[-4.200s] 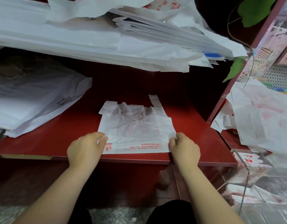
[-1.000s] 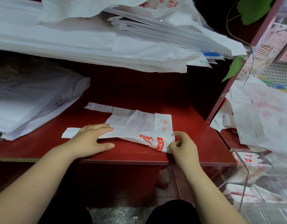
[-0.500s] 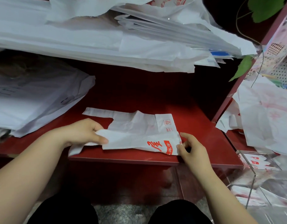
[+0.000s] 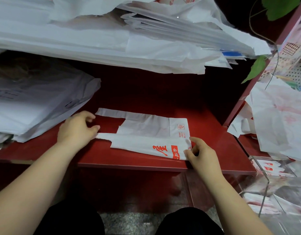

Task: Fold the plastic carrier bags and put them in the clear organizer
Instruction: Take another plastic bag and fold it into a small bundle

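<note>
Now the bag (image 4: 146,143) runs left-right on the shelf (image 4: 129,161). My right hand (image 4: 202,155) pinches its base end; my left hand (image 4: 76,131) sits loosely curled, empty, beside the handles (image 4: 110,112).

Looking like shop: bulk stacks of white carrier bags (image 4: 95,39) crowding red shelving (image 4: 146,95), perforated display panel (image 4: 299,73) standing at right.

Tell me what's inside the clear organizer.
Folded white bags with red print lie inside the clear organizer; glare on its walls hides how many.
</note>
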A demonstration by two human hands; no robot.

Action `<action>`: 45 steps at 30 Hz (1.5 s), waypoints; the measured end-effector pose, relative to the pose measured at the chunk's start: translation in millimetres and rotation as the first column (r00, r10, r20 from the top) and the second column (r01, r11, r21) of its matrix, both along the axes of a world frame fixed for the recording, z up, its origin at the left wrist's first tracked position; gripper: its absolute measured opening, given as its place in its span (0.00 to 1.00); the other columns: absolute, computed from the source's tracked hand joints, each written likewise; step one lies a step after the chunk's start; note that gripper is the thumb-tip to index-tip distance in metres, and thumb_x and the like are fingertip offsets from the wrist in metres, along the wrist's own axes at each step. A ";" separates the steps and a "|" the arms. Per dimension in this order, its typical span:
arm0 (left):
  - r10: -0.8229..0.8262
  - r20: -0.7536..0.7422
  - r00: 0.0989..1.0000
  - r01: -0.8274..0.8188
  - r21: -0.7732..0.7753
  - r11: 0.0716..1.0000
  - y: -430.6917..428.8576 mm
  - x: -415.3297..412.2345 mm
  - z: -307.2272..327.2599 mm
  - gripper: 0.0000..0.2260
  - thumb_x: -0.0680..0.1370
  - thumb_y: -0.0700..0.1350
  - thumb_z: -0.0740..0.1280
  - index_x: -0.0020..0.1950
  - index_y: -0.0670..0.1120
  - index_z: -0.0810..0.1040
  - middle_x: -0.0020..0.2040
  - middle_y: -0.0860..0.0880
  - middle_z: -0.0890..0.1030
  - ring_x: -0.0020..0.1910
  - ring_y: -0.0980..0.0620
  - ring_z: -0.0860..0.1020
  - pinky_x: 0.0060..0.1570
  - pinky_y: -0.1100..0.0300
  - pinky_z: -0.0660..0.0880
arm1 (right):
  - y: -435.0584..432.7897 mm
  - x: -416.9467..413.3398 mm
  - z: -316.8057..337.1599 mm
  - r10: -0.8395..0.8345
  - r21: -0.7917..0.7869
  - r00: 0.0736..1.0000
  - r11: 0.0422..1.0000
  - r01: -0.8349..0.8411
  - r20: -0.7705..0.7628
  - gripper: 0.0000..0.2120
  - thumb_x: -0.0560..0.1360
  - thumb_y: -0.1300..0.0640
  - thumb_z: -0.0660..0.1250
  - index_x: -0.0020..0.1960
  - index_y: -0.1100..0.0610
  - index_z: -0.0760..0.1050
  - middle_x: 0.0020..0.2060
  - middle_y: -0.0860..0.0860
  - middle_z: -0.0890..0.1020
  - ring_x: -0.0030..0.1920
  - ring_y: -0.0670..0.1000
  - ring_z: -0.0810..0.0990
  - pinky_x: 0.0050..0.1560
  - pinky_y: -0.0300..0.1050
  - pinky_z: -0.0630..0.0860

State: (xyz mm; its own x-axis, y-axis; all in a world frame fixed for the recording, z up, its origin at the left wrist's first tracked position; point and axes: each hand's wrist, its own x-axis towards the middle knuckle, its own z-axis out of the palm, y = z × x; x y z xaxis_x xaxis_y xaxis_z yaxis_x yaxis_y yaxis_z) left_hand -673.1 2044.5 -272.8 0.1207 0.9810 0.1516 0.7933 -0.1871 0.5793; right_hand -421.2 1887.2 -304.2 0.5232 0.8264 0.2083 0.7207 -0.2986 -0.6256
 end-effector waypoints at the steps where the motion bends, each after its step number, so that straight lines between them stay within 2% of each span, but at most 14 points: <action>1: -0.019 -0.028 0.999 0.024 0.155 0.988 -6.4 5.0 -0.8 0.10 0.76 0.42 0.66 0.56 0.42 0.78 0.54 0.43 0.80 0.55 0.41 0.75 0.54 0.51 0.69 | 0.7 -0.4 0.1 -0.005 -0.003 1.000 1.000 0.005 0.003 0.21 0.74 0.64 0.65 0.66 0.60 0.69 0.30 0.44 0.69 0.31 0.43 0.68 0.35 0.35 0.61; 4: -0.368 -0.140 0.919 0.391 0.440 0.809 -35.5 34.9 -4.7 0.16 0.75 0.45 0.58 0.50 0.39 0.82 0.49 0.41 0.82 0.49 0.41 0.81 0.54 0.54 0.69 | 1.1 -1.7 1.0 -0.017 -0.009 1.000 1.000 0.017 -0.003 0.21 0.74 0.65 0.64 0.66 0.60 0.69 0.30 0.43 0.69 0.31 0.43 0.68 0.35 0.36 0.61; 7: -0.600 -0.268 0.754 0.656 0.241 0.716 -66.1 81.0 -11.9 0.21 0.79 0.52 0.52 0.65 0.45 0.74 0.66 0.46 0.74 0.66 0.51 0.71 0.67 0.61 0.54 | 1.5 -2.6 1.5 -0.023 -0.005 1.000 1.000 0.023 0.006 0.20 0.74 0.66 0.63 0.66 0.61 0.69 0.29 0.43 0.68 0.31 0.43 0.68 0.35 0.36 0.61; 9: -0.599 -0.306 0.740 0.645 0.071 0.761 -69.3 102.5 -23.3 0.21 0.82 0.52 0.48 0.75 0.51 0.59 0.76 0.52 0.56 0.74 0.56 0.52 0.70 0.62 0.41 | 2.5 -2.4 1.1 -0.024 -0.003 1.000 1.000 0.024 0.008 0.20 0.74 0.67 0.62 0.65 0.61 0.69 0.29 0.43 0.68 0.32 0.45 0.68 0.38 0.36 0.61; 13: -0.587 -0.369 0.720 0.593 -0.110 0.797 -62.6 115.0 -31.6 0.21 0.83 0.51 0.45 0.76 0.52 0.50 0.77 0.52 0.47 0.75 0.55 0.43 0.71 0.57 0.38 | 4.2 -2.9 0.8 -0.025 -0.021 1.000 0.999 0.025 0.011 0.18 0.74 0.67 0.61 0.63 0.59 0.71 0.28 0.42 0.67 0.37 0.49 0.69 0.45 0.41 0.65; 18: -0.550 -0.425 0.719 0.562 -0.110 0.820 -70.1 111.0 -32.9 0.22 0.82 0.53 0.45 0.76 0.53 0.49 0.77 0.52 0.46 0.75 0.54 0.43 0.71 0.56 0.39 | 4.7 -2.8 -1.4 -0.033 -0.047 0.995 0.998 0.038 0.093 0.17 0.75 0.66 0.60 0.62 0.57 0.72 0.33 0.40 0.65 0.43 0.51 0.71 0.53 0.44 0.64; 22: -0.522 -0.447 0.726 0.554 -0.070 0.830 -71.4 108.6 -33.0 0.22 0.82 0.55 0.47 0.76 0.53 0.52 0.76 0.53 0.51 0.75 0.53 0.48 0.71 0.56 0.43 | 4.5 -3.4 -6.8 -0.072 0.088 0.968 0.995 0.053 0.241 0.13 0.69 0.70 0.65 0.52 0.63 0.79 0.46 0.57 0.79 0.50 0.61 0.77 0.52 0.45 0.67; 26: -0.508 -0.462 0.727 0.554 -0.042 0.832 -70.5 109.0 -32.0 0.23 0.81 0.56 0.49 0.76 0.53 0.53 0.74 0.53 0.56 0.73 0.53 0.52 0.72 0.54 0.43 | 16.0 -6.1 -4.8 0.111 0.048 0.908 0.989 -0.142 0.403 0.13 0.66 0.63 0.62 0.48 0.61 0.80 0.51 0.60 0.81 0.54 0.62 0.79 0.57 0.59 0.65; 29: -0.516 -0.467 0.718 0.550 -0.075 0.832 -68.5 108.4 -32.7 0.27 0.80 0.60 0.50 0.76 0.53 0.50 0.75 0.52 0.54 0.74 0.52 0.50 0.72 0.53 0.40 | 19.3 -16.0 3.7 0.295 -0.264 0.846 0.945 -0.191 0.444 0.28 0.71 0.48 0.44 0.64 0.57 0.70 0.68 0.55 0.69 0.69 0.53 0.66 0.71 0.54 0.54; 33: -0.522 -0.449 0.725 0.496 -0.185 0.848 -67.4 105.4 -32.8 0.32 0.77 0.65 0.48 0.76 0.53 0.44 0.77 0.50 0.42 0.75 0.51 0.39 0.71 0.53 0.36 | 11.0 -13.8 -3.7 0.324 -0.445 0.890 0.881 -0.161 0.320 0.48 0.59 0.37 0.25 0.75 0.53 0.47 0.76 0.49 0.47 0.75 0.46 0.44 0.71 0.43 0.38; 37: -0.466 -0.477 0.745 0.401 -0.238 0.885 -64.1 90.2 -31.4 0.35 0.76 0.67 0.46 0.76 0.52 0.40 0.76 0.48 0.38 0.74 0.50 0.37 0.71 0.53 0.37 | 3.3 -9.0 -2.8 0.328 -0.484 0.891 0.863 -0.147 0.314 0.50 0.57 0.34 0.24 0.76 0.53 0.42 0.75 0.48 0.43 0.74 0.46 0.40 0.71 0.42 0.36; 41: -0.378 -0.507 0.774 0.289 -0.247 0.925 -57.8 52.6 -29.7 0.35 0.76 0.66 0.44 0.76 0.49 0.38 0.76 0.48 0.38 0.75 0.52 0.38 0.72 0.53 0.39 | 0.6 -6.3 -3.9 0.356 -0.521 0.875 0.841 -0.146 0.328 0.65 0.44 0.28 0.12 0.76 0.53 0.42 0.75 0.48 0.44 0.74 0.46 0.41 0.70 0.41 0.36; 43: -0.350 -0.521 0.778 0.251 -0.254 0.934 -57.8 38.6 -28.5 0.33 0.77 0.65 0.44 0.76 0.48 0.40 0.76 0.49 0.39 0.75 0.53 0.38 0.72 0.52 0.39 | 0.9 -7.0 -4.2 0.338 -0.510 0.877 0.851 -0.130 0.341 0.60 0.51 0.29 0.12 0.76 0.53 0.42 0.75 0.48 0.44 0.74 0.46 0.41 0.70 0.41 0.36; 45: -0.309 -0.512 0.801 0.227 -0.218 0.949 -58.9 33.9 -25.0 0.29 0.79 0.61 0.43 0.76 0.48 0.44 0.77 0.50 0.43 0.75 0.53 0.40 0.71 0.51 0.37 | 0.6 -9.6 -2.8 0.331 -0.475 0.878 0.869 -0.140 0.346 0.42 0.68 0.33 0.25 0.76 0.54 0.42 0.75 0.49 0.44 0.74 0.46 0.41 0.70 0.42 0.35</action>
